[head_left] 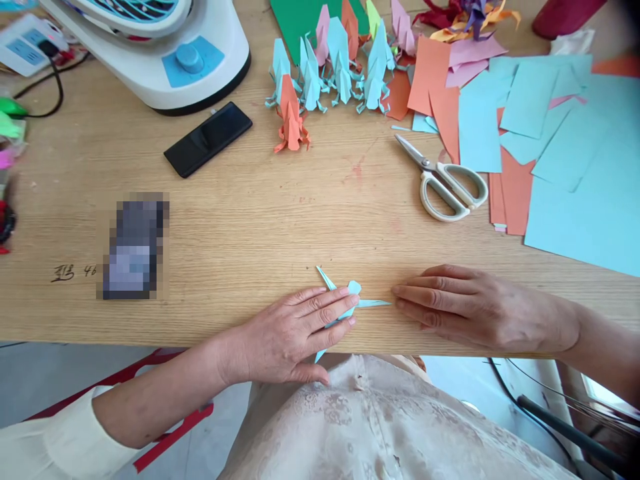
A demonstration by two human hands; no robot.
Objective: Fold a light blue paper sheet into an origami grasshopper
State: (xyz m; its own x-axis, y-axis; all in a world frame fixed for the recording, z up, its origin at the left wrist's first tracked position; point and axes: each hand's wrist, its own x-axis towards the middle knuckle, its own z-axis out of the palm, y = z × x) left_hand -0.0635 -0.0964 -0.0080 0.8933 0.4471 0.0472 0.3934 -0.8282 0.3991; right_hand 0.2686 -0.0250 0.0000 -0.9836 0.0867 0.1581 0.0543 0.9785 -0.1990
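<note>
A light blue folded paper figure with thin pointed limbs lies near the table's front edge. My left hand rests on it, fingers stretched out flat and thumb apart, hiding much of its body. One point sticks out up and left, one to the right, and one down past the fingers. To the right lies my right hand, palm down on the table with its fingers extended side by side. Its fingertips are just beside the tip of the right-hand point; I cannot tell whether they touch it. The right thumb is mostly hidden.
Finished paper figures stand at the back. Scissors lie right of centre, beside blue and orange paper sheets. A black phone, a blurred-out phone and a white fan base are on the left.
</note>
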